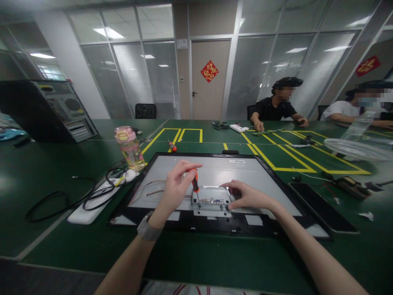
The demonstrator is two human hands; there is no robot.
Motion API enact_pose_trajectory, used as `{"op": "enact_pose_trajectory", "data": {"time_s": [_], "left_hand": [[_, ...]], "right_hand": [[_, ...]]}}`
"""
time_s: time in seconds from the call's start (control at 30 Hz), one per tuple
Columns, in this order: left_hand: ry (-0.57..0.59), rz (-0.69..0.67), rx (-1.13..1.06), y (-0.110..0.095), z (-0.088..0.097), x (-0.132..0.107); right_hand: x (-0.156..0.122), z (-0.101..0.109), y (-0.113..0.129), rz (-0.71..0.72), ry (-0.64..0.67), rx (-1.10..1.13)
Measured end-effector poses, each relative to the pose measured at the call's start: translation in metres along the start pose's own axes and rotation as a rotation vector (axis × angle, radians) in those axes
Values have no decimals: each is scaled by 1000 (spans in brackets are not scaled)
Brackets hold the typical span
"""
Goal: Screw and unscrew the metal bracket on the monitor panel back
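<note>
My left hand [179, 180] is closed round the orange-and-black handle of a screwdriver [195, 180]. The screwdriver stands nearly upright, its tip down at the left part of a metal bracket [211, 212] with connector ports along it. At the bracket's right end, my right hand [245, 195] grips it, fingers at the back edge and thumb at the front. Under the bracket lies a display panel [172, 164] with a grey back and black frame, flat on the green table. Thin wires [150, 192] run over the panel left of my left hand.
Left of the panel are a white power strip [89, 207] with black cables and a pink-lided bottle [130, 149]. A computer case [49, 110] stands far left. Another screwdriver [172, 146] lies behind the panel. To the right is a dark flat panel [322, 207]. Two people sit across.
</note>
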State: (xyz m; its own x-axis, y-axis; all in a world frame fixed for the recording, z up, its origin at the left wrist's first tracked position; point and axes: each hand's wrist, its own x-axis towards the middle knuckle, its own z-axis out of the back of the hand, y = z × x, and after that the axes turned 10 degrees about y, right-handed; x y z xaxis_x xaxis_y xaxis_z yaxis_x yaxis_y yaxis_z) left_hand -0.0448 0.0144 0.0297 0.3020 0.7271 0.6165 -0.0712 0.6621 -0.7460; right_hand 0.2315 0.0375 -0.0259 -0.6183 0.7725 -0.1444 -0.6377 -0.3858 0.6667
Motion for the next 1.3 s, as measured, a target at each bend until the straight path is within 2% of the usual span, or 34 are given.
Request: {"op": "enact_pose_trajectory", "data": {"time_s": [0.17,0.37,0.53,0.73,0.93,1.07,1.23,1.3], "left_hand": [[-36,15,76,1,2,0],[35,24,19,-2,6,0],[-19,24,51,1,4,-2],[65,53,-59,0,1,-2],[-34,7,49,-1,-3,-3],[3,8,8,-3,-3,-2],[-61,-1,82,-2,-4,-3],[-43,3,63,-2,-5,-3]], "right_hand": [[0,0,1,8,-2,-5],[0,0,-1,4,-8,-1],[0,0,2,-13,-6,-11],[0,0,3,-15,-13,-12],[-1,0,3,-11,-12,-9],[-1,1,4,-18,-9,-16],[-2,1,6,-22,-1,-3],[-2,1,6,-28,0,-6]]}}
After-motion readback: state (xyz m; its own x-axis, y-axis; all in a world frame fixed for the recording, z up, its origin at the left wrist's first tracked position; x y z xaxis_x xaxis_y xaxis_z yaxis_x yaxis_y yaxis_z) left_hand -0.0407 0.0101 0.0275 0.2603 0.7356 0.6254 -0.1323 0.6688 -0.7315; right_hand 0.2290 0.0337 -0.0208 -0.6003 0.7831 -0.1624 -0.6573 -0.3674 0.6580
